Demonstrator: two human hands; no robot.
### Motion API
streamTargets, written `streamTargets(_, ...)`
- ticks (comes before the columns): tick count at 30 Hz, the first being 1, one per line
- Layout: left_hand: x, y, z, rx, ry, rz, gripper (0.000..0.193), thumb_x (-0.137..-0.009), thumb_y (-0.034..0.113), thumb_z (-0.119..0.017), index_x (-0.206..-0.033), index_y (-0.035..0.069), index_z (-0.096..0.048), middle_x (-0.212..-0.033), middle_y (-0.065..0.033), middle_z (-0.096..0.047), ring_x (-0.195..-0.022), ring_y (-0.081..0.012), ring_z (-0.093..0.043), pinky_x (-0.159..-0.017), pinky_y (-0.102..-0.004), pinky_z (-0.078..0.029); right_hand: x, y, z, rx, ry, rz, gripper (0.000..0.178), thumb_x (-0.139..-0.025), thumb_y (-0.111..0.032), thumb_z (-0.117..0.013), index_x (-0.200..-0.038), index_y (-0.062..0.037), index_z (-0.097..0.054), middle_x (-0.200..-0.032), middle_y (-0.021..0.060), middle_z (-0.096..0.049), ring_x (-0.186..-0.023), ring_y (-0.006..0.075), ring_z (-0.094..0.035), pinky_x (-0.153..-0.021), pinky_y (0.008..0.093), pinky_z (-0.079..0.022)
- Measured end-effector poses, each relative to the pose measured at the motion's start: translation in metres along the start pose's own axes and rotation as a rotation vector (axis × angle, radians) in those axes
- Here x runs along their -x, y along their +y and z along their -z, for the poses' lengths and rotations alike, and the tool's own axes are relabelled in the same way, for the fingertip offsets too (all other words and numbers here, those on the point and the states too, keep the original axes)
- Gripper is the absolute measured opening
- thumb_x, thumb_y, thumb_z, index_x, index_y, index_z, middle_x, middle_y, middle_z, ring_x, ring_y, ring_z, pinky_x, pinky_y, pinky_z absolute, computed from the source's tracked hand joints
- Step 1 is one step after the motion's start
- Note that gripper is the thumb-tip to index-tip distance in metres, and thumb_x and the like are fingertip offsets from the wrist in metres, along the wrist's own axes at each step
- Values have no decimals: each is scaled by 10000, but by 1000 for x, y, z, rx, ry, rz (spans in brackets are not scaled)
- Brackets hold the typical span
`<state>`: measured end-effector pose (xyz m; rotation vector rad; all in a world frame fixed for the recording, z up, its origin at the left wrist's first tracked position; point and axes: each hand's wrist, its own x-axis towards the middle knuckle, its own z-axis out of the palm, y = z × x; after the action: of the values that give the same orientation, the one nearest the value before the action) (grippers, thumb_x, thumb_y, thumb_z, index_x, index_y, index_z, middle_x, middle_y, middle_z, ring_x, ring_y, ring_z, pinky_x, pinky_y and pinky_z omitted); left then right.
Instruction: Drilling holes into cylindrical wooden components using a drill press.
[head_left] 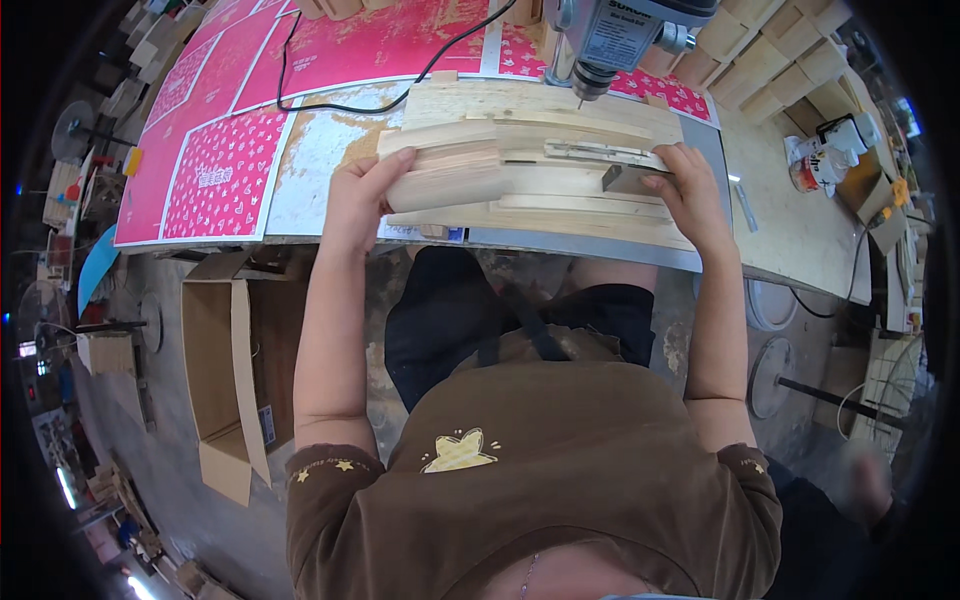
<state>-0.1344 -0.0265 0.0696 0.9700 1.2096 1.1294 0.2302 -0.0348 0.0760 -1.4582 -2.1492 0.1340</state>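
A pale wooden piece (445, 172), somewhat smeared by motion, is gripped at its left end by my left hand (362, 192); the thumb lies on top and the fingers are partly hidden. It is held over the wooden jig (560, 205), which is made of boards and strips on the bench. At the jig's right end my right hand (692, 192) is closed, with its thumb against a dark flat plate (630, 180) and its fingers by a light strip with metal parts (600, 152). Above and behind the jig hangs a small bench drill (630, 40), its bit pointing down.
Pink patterned sheets (225, 170) and a black cable (345, 107) lie across the bench at left. Stacked wooden boxes (765, 50) stand at the back right, near a white container (810, 170) and a knife-like tool (745, 205). An open cardboard box (240, 360) sits below left.
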Motion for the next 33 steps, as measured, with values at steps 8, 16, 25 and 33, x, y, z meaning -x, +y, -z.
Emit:
streamTargets(8, -14, -17, -48, -84, 33, 135, 397, -752, 354, -715, -732, -28, -609, -608, -50, -571, -461, -89, -482, -447, -221, -387, 1, -7, -2, -20, 16, -12, 272, -712, -101, -669, -953, -33, -562, -860, 99, -553, -866, 296, -507, -756, 375, -416)
streamTargets(16, -33, -38, -88, 194, -171, 200, 489, -788, 432, -680, -887, -36, -584, -768, -57, -595, -614, -83, -515, -561, -215, -419, 0, -3, -9, -20, 101, -12, 300, -688, -70, -680, -965, -41, -569, -864, 104, -560, -869, 297, -510, -765, 379, -421)
streamTargets(25, -28, -77, -101, -945, 153, -870, 837, -511, 365, -827, -1197, 3, -510, -1012, -126, -548, -1009, -273, -479, -913, -405, -299, -29, 13, -24, 54, 171, -9, 458, -647, -57, -718, -1076, -76, -561, -951, 97, -592, -947, 300, -523, -890, 431, -395)
streamTargets(33, -40, -80, -86, -979, 170, -664, 759, -544, 335, -809, -1202, 81, -526, -894, -52, -538, -918, -238, -475, -863, -390, -264, -34, -3, -30, -389, 266, -30, 659, -701, -77, -731, -1278, -72, -412, -1103, 98, -550, -1056, 244, -514, -956, 386, -371)
